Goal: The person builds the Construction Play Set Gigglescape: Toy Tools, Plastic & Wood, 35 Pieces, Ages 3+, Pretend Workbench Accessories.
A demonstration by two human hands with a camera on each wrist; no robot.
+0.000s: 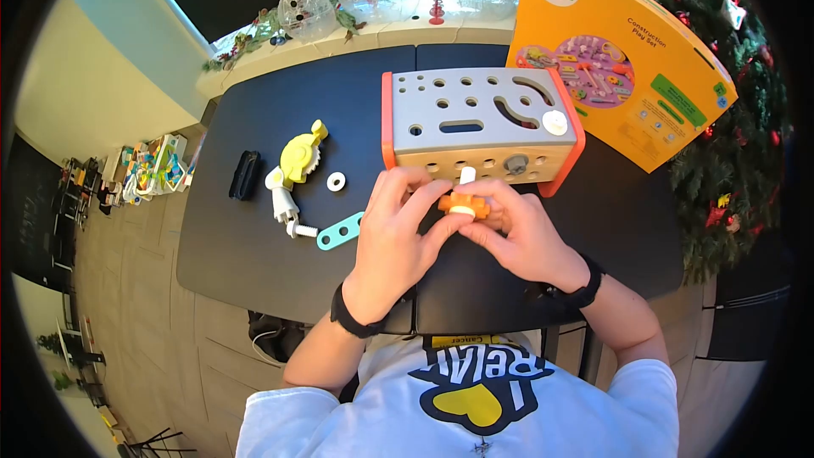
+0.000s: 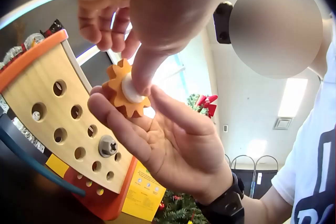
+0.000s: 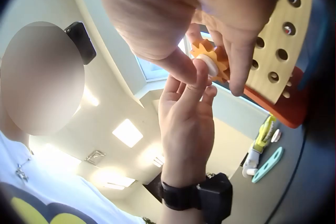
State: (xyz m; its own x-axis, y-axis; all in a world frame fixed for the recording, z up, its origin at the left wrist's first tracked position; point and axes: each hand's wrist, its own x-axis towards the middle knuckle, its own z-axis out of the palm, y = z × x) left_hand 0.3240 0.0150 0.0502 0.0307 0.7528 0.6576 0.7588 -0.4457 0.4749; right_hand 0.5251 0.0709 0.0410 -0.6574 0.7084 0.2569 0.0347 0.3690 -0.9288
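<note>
An orange gear (image 1: 476,204) with a white bolt (image 1: 467,175) through it is held between both hands in front of the toy workbench. The right hand (image 1: 530,237) grips the gear by its toothed edge with thumb and fingers. With its thumb, the left hand (image 1: 390,242) presses the bolt's round white head (image 2: 127,88), its index finger beside the gear. The bolt's shaft points up toward the workbench in the head view. In the right wrist view, orange teeth (image 3: 205,52) show between the fingers, and the head lies under the left thumb.
The grey-topped workbench (image 1: 441,123) with red ends stands behind the hands, a yellow box (image 1: 627,30) behind it. Left on the black table (image 1: 229,246) lie a yellow-and-white assembly (image 1: 299,158), a white ring (image 1: 337,181), a turquoise strip (image 1: 331,239) and a black item (image 1: 245,175).
</note>
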